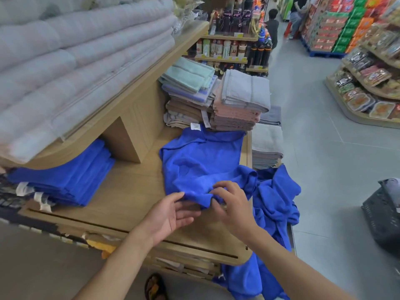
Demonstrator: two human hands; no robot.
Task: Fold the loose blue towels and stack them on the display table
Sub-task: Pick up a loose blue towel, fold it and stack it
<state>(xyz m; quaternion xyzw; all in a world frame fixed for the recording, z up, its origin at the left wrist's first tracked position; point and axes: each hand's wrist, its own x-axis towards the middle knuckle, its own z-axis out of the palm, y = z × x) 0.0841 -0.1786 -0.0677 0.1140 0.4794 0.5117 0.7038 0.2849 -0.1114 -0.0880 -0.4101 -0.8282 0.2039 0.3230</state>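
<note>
Right hand (232,204): knuckles up, wrist bent down, forearm coming in from lower right. Fingers (218,187) curled, tips dug into a bunched fold at the near edge of the towel (201,161). My thumb sits under the fold, so the cloth is pinched between thumb and fingers.

Left hand (171,213): palm turned up and toward the right hand, forearm in from lower left. Fingers (187,213) nearly straight, slightly spread, just below the near hem. The topmost digit touches the hem; cannot tell whether any cloth is clamped.

My hands are close together, not touching, with the bunched hem between them.

Towel: blue, wrinkled, spread mostly flat on the table (129,191), far end reaching the foot of the back stacks (218,100).

Heap (276,200): more loose blue cloth just right of my right hand, draped over the table's right edge and hanging toward the floor (324,169).

Stack (65,178): folded blue towels at the table's left, partly under the shelf (134,83), well apart from both hands.

Back stacks: folded grey, pink, brown and mint towels. Quilts (75,57) lie on the shelf. A dark basket (383,219) stands on the floor at right.
</note>
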